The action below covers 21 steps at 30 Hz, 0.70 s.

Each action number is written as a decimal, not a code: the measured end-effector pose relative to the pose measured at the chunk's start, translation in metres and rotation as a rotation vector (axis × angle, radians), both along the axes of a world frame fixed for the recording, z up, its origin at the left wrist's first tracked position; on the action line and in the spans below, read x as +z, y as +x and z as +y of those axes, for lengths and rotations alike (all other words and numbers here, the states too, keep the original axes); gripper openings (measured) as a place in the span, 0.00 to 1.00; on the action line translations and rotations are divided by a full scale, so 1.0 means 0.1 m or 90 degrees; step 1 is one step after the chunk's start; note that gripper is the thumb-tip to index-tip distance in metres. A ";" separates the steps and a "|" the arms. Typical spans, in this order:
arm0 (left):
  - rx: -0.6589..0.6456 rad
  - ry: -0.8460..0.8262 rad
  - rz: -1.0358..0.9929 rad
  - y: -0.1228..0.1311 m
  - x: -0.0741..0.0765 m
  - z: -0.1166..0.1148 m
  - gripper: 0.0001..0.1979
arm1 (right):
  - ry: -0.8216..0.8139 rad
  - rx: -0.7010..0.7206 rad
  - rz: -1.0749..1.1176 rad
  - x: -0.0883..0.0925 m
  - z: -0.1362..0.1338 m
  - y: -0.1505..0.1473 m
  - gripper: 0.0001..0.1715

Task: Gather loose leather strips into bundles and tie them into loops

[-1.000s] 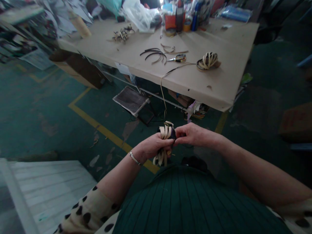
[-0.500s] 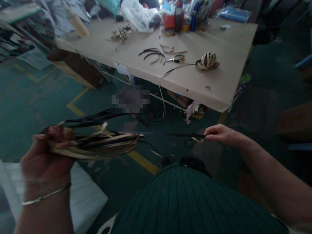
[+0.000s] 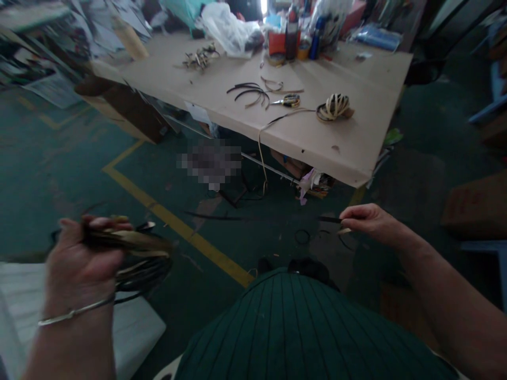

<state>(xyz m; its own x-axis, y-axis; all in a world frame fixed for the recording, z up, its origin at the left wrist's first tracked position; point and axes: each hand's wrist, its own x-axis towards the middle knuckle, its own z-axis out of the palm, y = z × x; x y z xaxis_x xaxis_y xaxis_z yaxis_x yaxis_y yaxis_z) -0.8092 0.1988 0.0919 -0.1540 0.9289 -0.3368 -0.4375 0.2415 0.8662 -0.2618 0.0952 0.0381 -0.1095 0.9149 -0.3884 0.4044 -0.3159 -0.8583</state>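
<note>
At the lower left, my left hand [image 3: 89, 250] is closed around a bundle of strips [image 3: 146, 258], dark and tan, whose loose ends hang blurred to the right. My right hand [image 3: 366, 217] pinches the end of one thin dark strip [image 3: 245, 217]. That strip stretches out to the left across the gap, its far tip apart from the bundle. A short pale end pokes out below my right fingers. Beyond, on the table [image 3: 237, 113], lie a wound ball of black and tan strip [image 3: 335, 108], scissors [image 3: 288, 101] and several loose dark strips [image 3: 247, 91].
Bottles [image 3: 292, 34], a white plastic bag [image 3: 229, 29] and a tangled clump of strips [image 3: 200, 57] sit toward the table's back. A brown paper bag [image 3: 119, 108] stands at its left. Cardboard boxes [image 3: 475, 206] are at the right. A white block [image 3: 146, 327] is below my left hand.
The bundle's ends have swung down and back toward my left hand. The dark strip in my right hand now shows a free left tip; that hand has shifted slightly right.
</note>
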 end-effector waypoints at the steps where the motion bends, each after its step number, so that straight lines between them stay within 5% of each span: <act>1: 0.048 -0.004 -0.010 0.25 0.00 -0.03 0.18 | 0.016 0.017 -0.013 0.03 0.02 -0.08 0.20; 5: -0.047 -0.064 -0.068 1.07 -0.10 -0.16 0.12 | 0.076 0.155 -0.098 0.20 0.13 -0.44 0.17; 10: -0.260 -0.113 -0.086 1.74 -0.34 -0.34 0.04 | 0.106 0.353 -0.169 0.36 0.24 -0.93 0.14; 12: -0.357 -0.100 -0.078 1.98 -0.42 -0.41 0.09 | 0.140 0.403 -0.207 0.41 0.27 -1.10 0.13; 15: -0.464 -0.081 -0.063 2.29 -0.50 -0.48 0.16 | 0.190 0.406 -0.267 0.43 0.29 -1.26 0.12; 21: -0.536 -0.088 0.005 2.54 -0.52 -0.51 0.17 | 0.201 0.321 -0.335 0.37 0.31 -1.31 0.09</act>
